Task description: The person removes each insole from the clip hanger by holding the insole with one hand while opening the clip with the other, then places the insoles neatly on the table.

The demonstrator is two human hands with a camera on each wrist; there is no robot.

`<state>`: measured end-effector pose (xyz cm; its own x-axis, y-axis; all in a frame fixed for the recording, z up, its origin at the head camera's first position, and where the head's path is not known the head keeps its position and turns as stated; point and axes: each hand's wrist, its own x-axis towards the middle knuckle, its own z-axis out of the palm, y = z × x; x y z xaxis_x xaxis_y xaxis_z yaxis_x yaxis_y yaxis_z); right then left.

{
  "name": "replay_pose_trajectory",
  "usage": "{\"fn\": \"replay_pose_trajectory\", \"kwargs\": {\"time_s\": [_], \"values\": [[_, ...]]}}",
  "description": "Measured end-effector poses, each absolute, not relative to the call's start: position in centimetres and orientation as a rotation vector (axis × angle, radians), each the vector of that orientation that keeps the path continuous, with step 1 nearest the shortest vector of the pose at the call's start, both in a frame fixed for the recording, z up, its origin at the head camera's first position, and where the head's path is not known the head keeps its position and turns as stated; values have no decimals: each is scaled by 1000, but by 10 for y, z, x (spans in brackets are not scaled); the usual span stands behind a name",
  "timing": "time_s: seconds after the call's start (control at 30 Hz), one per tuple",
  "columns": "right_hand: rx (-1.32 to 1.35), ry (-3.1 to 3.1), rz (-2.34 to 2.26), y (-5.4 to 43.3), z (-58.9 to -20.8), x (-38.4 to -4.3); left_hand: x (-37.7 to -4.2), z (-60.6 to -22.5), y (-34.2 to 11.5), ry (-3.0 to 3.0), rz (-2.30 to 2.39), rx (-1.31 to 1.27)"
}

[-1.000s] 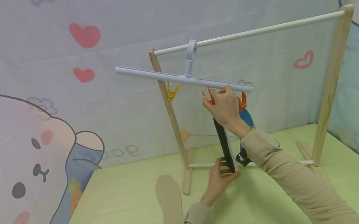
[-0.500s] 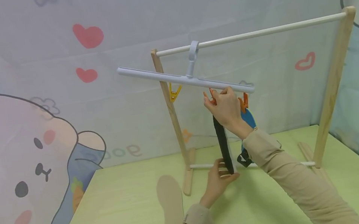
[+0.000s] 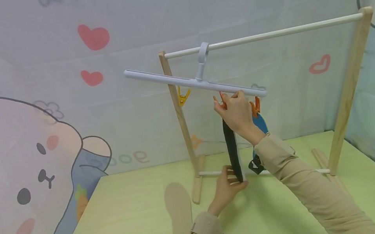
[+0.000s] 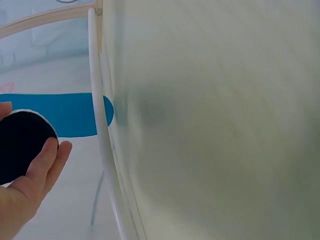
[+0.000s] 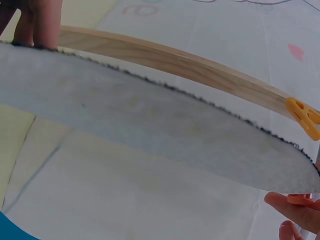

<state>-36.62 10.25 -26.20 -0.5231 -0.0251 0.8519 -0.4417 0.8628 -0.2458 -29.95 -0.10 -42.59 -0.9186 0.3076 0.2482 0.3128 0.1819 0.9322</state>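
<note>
A black insole (image 3: 232, 150) with a pale grey underside (image 5: 150, 110) hangs upright below the right part of a pale lilac hanger (image 3: 179, 81). My left hand (image 3: 226, 189) holds its lower end by the edges, between thumb and fingers (image 4: 44, 162). Up at the hanger bar, my right hand (image 3: 238, 112) pinches an orange clip (image 3: 222, 98) at the insole's top end; the hand hides much of that clip. Behind the right wrist, a blue insole (image 3: 260, 122) hangs from another orange clip (image 3: 255, 107). Toward the hanger's left side there is a yellow clip (image 3: 183, 96).
The hanger hooks over the white rail (image 3: 279, 33) of a rack with wooden posts (image 3: 351, 91). A lower white bar (image 4: 102, 130) runs near the tabletop. On the light green table (image 3: 122, 216) lies a beige insole (image 3: 180, 216), left of the left forearm. A printed cloth (image 3: 126, 30) stands behind.
The black insole's lower end and my left hand have shifted slightly left. The right hand stays on the orange clip. The head view has turned a little.
</note>
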Motion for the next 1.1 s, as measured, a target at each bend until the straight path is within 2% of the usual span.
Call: {"fn": "replay_pose_trajectory", "kwargs": {"time_s": [0.17, 0.47, 1.1], "values": [[351, -2075, 521, 104, -260, -365, -295, -418, -3, -2472, -1838, -680], [350, -2113, 526, 104, -259, -363, -312, -438, -4, -2564, -1771, -672], [343, -2139, 566, 103, -258, -363, -313, -440, -15, -2578, -1727, -652]]}}
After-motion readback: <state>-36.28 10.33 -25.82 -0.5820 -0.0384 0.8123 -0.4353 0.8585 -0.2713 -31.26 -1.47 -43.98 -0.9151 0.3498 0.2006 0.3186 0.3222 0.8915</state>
